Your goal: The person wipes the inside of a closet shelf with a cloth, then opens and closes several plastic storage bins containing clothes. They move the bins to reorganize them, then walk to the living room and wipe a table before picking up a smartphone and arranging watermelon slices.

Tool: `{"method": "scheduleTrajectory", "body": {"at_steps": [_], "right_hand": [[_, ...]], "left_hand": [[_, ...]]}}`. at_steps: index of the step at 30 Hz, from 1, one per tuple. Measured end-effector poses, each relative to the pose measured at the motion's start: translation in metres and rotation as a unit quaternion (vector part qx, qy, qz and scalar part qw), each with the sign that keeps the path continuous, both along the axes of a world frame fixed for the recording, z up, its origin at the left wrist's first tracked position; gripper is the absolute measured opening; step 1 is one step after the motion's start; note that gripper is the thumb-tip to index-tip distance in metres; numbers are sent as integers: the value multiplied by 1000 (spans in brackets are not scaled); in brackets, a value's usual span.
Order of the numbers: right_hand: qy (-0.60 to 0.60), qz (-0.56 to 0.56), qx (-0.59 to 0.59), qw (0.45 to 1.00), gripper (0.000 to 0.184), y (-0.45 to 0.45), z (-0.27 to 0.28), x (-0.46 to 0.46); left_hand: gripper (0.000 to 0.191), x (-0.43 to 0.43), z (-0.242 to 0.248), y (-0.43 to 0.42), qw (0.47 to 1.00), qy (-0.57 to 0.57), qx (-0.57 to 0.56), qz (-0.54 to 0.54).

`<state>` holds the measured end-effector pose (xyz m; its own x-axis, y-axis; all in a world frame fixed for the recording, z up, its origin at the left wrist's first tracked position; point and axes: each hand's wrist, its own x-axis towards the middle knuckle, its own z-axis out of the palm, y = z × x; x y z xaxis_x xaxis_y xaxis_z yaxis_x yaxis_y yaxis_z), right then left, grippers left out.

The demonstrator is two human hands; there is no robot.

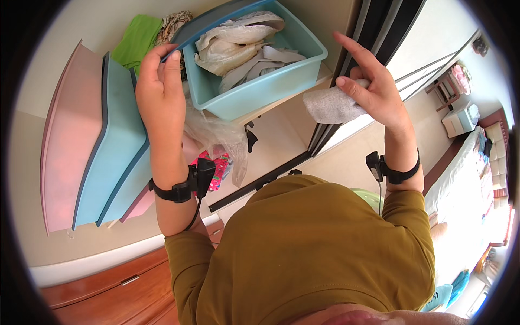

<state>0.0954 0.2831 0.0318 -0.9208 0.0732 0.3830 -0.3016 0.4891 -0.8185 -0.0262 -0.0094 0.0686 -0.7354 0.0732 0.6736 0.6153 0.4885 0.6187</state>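
Observation:
My left hand grips the near corner of a blue-rimmed grey lid between thumb and fingers. This lid is tilted up along the left side of a light-blue plastic storage bin. Inside the bin lie cream lace garments, which look like padded bras, and a grey garment with straps. To the right of the bin, my right hand pinches a folded grey cloth under the thumb, with the index finger stretched out. Part of the cloth is hidden by that hand.
Pink and blue bins stand left of my left arm. Green fabric lies behind them. A clear plastic bag hangs below the shelf. The black sliding-door frame borders the right side. Behind is a wooden drawer unit.

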Motion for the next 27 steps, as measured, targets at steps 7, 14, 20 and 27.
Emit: {"method": "scheduleTrajectory", "body": {"at_steps": [7,14,20,27], "right_hand": [[43,-7,21,999,67,0,-4,0],[10,-10,2,1000,68,-5,-3,2],[-44,-29,54,997,67,-2,-7,2],[-31,-11,87,996,63,-7,-13,-6]], "left_hand": [[22,1,-14,-7,999,14,-44,-27],[23,3,-34,-16,992,31,-105,-57],[33,18,-47,-23,977,44,-197,-71],[37,21,-52,-27,981,5,-171,-95]]}}
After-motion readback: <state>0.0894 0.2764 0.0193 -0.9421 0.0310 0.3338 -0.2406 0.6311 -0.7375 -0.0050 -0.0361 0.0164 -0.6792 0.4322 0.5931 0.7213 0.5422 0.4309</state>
